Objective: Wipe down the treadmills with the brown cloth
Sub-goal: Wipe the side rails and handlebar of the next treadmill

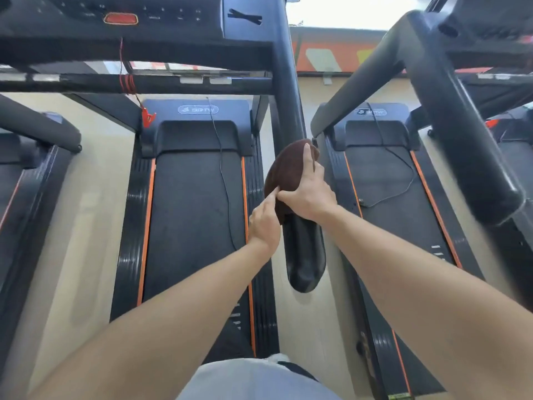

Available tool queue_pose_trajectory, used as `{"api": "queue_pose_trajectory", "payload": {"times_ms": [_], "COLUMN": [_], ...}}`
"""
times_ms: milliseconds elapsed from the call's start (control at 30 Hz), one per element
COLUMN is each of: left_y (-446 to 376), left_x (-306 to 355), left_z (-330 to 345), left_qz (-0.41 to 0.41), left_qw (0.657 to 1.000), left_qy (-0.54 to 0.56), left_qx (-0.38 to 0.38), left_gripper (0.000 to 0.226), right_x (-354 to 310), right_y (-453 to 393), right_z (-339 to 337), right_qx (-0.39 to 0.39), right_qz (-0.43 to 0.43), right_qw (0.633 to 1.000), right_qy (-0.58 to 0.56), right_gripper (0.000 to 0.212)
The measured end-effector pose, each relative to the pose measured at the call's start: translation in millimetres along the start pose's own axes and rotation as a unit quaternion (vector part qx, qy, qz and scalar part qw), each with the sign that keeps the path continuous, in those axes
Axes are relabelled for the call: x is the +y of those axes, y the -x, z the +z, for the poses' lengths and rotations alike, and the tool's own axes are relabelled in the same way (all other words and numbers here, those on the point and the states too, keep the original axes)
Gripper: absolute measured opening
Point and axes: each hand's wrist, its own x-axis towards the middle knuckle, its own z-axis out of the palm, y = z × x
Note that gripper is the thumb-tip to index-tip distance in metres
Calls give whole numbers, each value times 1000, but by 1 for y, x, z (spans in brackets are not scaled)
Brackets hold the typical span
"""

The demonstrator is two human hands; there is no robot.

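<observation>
Nearest the camera, two bare forearms are reaching forward from the person's light shorts point(253, 379). The left hand point(264, 223) is pointing up toward one o'clock, its forefinger and thumb pinching the near edge of the cloth point(284, 174). The right hand point(308, 194) is lying over the cloth from the four o'clock side, thumb meeting the left fingertips, forefinger stretched along the top, the other fingers curling round the far side and pressing the cloth onto the handrail point(300, 249).

The cloth is draped over that rail, between the two treadmills. The rail's long axis is running from six o'clock up to twelve, its rounded end hanging just nearer than both hands. So the cloth is sitting directly under the right palm and just beyond the left fingertips; the right hand looks the better placed to drive a stroke, which would likely run along the rail.

Farther off, the left belt point(196, 215) and the right belt point(383, 186) are stretching away, a console point(121, 15) overhead at eleven o'clock.
</observation>
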Motion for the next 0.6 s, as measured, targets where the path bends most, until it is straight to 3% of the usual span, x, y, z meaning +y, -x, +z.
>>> {"api": "queue_pose_trajectory", "payload": {"times_ms": [133, 300, 600], "left_y": [41, 79, 104], "left_x": [-14, -34, -71], "left_z": [1, 3, -19], "left_qz": [0, 27, 87], "left_qw": [1000, 999, 985], "left_qy": [6, -21, -144], "left_qx": [1, 3, -36], "left_gripper": [37, 40, 38], "right_x": [22, 41, 59], "right_y": [47, 88, 146], "right_z": [13, 30, 77], "right_qx": [16, 42, 150], "right_qz": [-25, -19, 1], "right_qw": [996, 990, 964], "right_qy": [-89, -135, -220], "right_gripper": [110, 104, 90]}}
